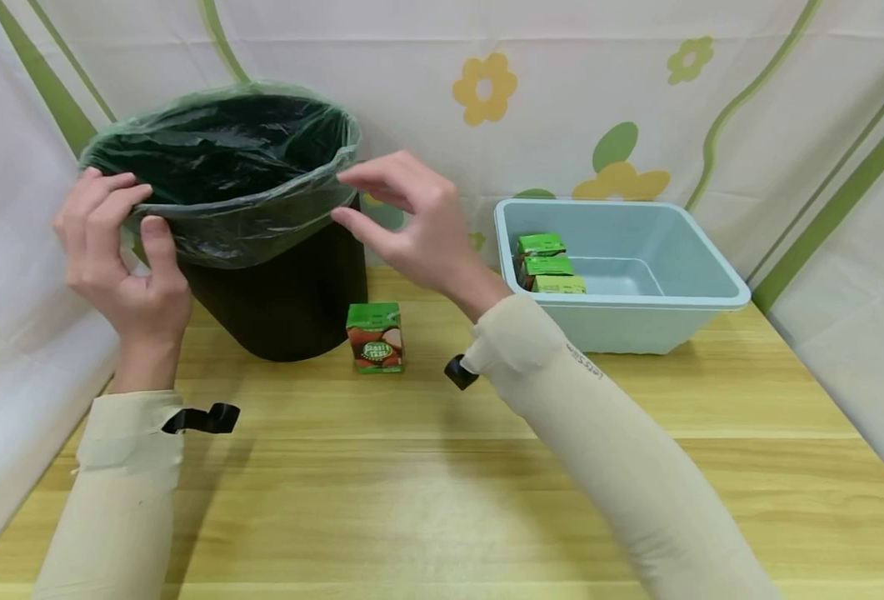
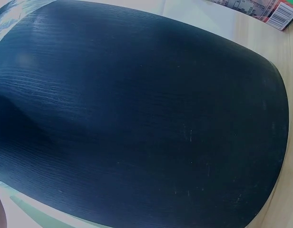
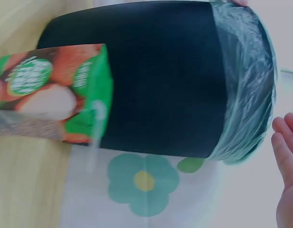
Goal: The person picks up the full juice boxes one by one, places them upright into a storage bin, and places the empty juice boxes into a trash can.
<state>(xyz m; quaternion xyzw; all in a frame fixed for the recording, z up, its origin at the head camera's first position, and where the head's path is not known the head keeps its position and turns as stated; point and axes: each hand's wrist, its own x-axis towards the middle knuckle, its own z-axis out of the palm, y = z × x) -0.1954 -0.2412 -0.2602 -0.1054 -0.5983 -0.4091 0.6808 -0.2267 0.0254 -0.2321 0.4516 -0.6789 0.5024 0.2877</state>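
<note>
A black bin (image 1: 284, 308) stands on the table at the left, lined with a translucent green trash bag (image 1: 262, 225) folded over its rim. My left hand (image 1: 122, 258) holds the bag's edge at the left front, fingers over the rim and thumb outside. At the right side of the rim is my right hand (image 1: 419, 217), thumb and fingers parted and fingertips right by the bag. In the right wrist view its fingers (image 3: 285, 147) look straight, beside the bag (image 3: 246, 85). Dark bin wall (image 2: 137, 114) fills most of the left wrist view.
A small green-topped drink carton (image 1: 376, 337) stands in front of the bin, on the wooden table (image 1: 382, 483). To the right, a light blue basin (image 1: 636, 325) holds several similar cartons (image 1: 546, 267) along its left side. A flower-patterned curtain (image 1: 412, 50) hangs behind.
</note>
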